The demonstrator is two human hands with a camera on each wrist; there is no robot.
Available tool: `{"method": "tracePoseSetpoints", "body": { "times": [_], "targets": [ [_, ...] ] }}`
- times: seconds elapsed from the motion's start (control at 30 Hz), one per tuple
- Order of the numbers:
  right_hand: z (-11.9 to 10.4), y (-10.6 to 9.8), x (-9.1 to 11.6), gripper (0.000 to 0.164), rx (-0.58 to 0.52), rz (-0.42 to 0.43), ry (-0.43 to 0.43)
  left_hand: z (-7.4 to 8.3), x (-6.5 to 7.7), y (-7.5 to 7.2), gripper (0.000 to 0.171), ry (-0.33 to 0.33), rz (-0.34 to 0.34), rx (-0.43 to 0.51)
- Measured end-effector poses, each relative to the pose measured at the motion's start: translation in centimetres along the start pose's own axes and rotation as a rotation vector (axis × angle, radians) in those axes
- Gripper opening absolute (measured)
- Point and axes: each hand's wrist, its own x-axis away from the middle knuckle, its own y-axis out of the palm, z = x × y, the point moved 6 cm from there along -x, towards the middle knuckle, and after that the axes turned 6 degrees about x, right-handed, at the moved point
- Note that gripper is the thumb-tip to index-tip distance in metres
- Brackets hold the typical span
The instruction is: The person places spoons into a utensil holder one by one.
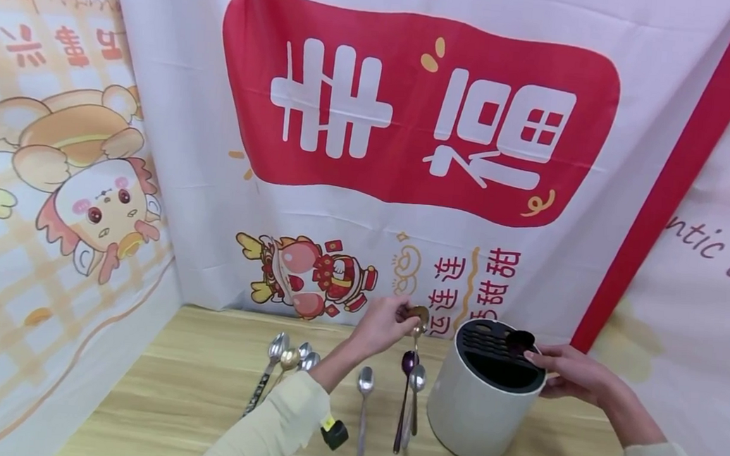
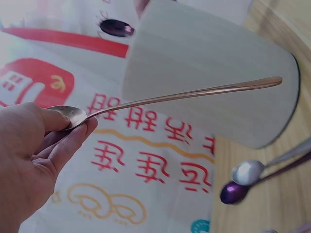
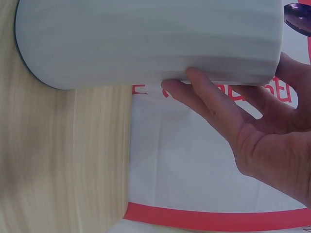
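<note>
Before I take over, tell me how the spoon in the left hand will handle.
The spoon is probably stiff: its thin handle juts unsupported without sagging. Its smooth, shiny bowl may slip. Pinched only at that end, it could swivel.

1. Soft, fairly even light covers the pale holder (image 1: 482,413); I can't tell its source.
2. The front slot (image 1: 501,372) in the holder's top sinks to near-black, while small glints sit on the spoons (image 1: 365,381) left of it.
3. The left-wrist view looks dull and hazy over the holder, with spoons near its base slightly soft-edged.
4. In the right-wrist view, grey shadow dims the holder's side beside the right hand (image 3: 265,141).
</note>
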Motion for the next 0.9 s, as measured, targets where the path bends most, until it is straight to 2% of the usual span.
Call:
{"method": "tracePoseSetpoints", "body": {
  "times": [0.23, 0.43, 0.67, 0.9],
  "targets": [
    [-0.2, 0.0, 0.1, 0.042, -0.009, 0.004, 0.009, 3.2, -0.2, -0.5, 0.009, 0.05, 0.027, 0.001],
    [-0.1, -0.1, 0.2, 0.045, -0.01, 0.008, 0.015, 5.2, -0.3, -0.5, 0.009, 0.085, 0.041, 0.018],
    [0.0, -0.1, 0.0, 0.046, 0.001, 0.012, 0.013, 7.5, -0.4, -0.9, 0.008, 0.184, 0.072, 0.029],
    [0.0, -0.1, 0.0, 0.042, -0.003, 0.006, 0.008, 9.8, -0.3, -0.7, 0.008, 0.239, 0.078, 0.066]
  ]
}}
